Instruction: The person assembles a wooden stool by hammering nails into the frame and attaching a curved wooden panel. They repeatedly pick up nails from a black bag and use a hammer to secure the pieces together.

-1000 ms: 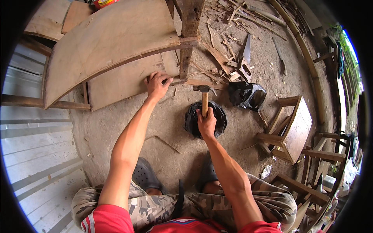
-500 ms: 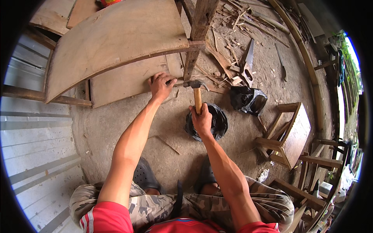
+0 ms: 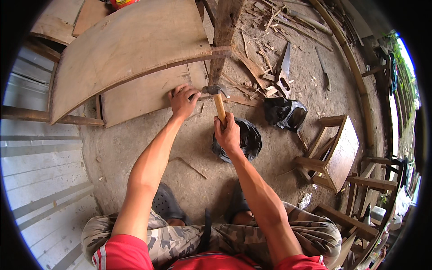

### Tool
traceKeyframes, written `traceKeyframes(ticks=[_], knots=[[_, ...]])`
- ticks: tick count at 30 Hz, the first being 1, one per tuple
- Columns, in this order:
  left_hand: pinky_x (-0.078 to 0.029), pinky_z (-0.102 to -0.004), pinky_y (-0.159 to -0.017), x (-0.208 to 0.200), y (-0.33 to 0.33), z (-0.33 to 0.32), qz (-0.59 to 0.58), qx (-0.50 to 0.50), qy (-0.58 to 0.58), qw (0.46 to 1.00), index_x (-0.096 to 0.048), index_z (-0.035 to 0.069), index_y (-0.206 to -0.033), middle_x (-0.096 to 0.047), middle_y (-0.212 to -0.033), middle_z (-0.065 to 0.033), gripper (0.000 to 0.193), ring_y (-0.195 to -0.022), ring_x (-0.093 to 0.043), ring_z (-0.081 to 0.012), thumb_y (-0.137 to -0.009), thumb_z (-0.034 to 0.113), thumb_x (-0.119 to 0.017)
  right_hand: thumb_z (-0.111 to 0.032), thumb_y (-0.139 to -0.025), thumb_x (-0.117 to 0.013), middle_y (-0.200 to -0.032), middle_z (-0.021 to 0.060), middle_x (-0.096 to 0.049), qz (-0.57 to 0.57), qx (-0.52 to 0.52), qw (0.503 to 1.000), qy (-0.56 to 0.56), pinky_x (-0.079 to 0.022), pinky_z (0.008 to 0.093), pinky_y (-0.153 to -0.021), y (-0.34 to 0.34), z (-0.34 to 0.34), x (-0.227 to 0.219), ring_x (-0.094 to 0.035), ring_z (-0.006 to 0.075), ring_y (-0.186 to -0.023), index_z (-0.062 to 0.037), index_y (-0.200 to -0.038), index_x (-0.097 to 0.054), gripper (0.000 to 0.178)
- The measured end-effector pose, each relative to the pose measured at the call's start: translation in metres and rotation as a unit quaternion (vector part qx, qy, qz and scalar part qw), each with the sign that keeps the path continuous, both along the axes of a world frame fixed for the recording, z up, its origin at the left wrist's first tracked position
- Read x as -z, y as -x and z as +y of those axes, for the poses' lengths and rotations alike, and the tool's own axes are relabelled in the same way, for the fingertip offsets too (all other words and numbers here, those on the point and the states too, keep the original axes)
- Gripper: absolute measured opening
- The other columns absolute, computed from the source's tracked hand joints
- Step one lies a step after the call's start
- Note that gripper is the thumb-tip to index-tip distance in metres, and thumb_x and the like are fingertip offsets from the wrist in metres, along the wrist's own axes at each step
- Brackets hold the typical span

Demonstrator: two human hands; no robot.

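Observation:
My right hand [image 3: 228,135] is wrapped around the wooden handle of a claw hammer [image 3: 219,103]. The hammer's dark metal head is close beside the fingers of my left hand [image 3: 182,101], near the foot of an upright wooden post [image 3: 219,63]. My left hand is closed at the front edge of the lower plywood board [image 3: 139,96]. Something small and dark shows between its thumb and forefinger, too hidden to name. Above and to the left spans the upper plywood shelf [image 3: 130,49] of the same wooden frame.
Black plastic bags [image 3: 249,141] [image 3: 284,114] lie right of the hammer. Farther off are a handsaw [image 3: 284,72], a long knife [image 3: 323,67] and wood scraps [image 3: 252,67]. A small wooden stool [image 3: 337,153] lies tipped at right. Corrugated metal sheeting [image 3: 42,166] stands at left.
The hammer has shifted left with my right hand, its head now closer to my left fingers and its handle more tilted. The whole view has also shifted slightly.

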State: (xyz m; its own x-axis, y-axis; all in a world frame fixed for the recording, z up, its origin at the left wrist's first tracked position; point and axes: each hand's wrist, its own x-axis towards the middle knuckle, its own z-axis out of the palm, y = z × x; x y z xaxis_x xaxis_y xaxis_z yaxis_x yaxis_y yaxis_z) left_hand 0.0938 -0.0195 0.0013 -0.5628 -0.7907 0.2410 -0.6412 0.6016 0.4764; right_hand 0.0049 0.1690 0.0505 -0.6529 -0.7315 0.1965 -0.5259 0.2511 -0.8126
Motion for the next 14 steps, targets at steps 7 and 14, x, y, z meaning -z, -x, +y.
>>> traceKeyframes(ticks=[7, 14], knots=[[-0.025, -0.0468, -0.106, 0.000, 0.000, 0.003, 0.044, 0.016, 0.031, 0.998, -0.077, 0.021, -0.098, -0.070, -0.111, 0.0074, 0.023, -0.123, -0.050, -0.0167, -0.092, 0.040, -0.064, -0.012, -0.093, -0.059, -0.087, 0.0249, -0.066, 0.068, -0.051, 0.996, -0.024, -0.053, 0.0499, -0.064, -0.007, -0.019, -0.014, -0.065, 0.0451, -0.076, -0.0034, -0.125, -0.049, 0.035], [-0.027, -0.0442, -0.107, 0.000, -0.003, 0.005, 0.054, 0.009, 0.043, 0.998, -0.078, 0.019, -0.094, -0.070, -0.110, 0.0076, 0.022, -0.122, -0.051, -0.0168, -0.089, 0.038, -0.068, -0.017, -0.094, -0.057, -0.102, 0.0279, -0.067, 0.025, -0.060, 0.991, -0.120, -0.054, 0.0509, -0.075, -0.002, -0.016, -0.014, -0.066, 0.0458, -0.089, -0.0058, -0.133, -0.046, 0.042]])
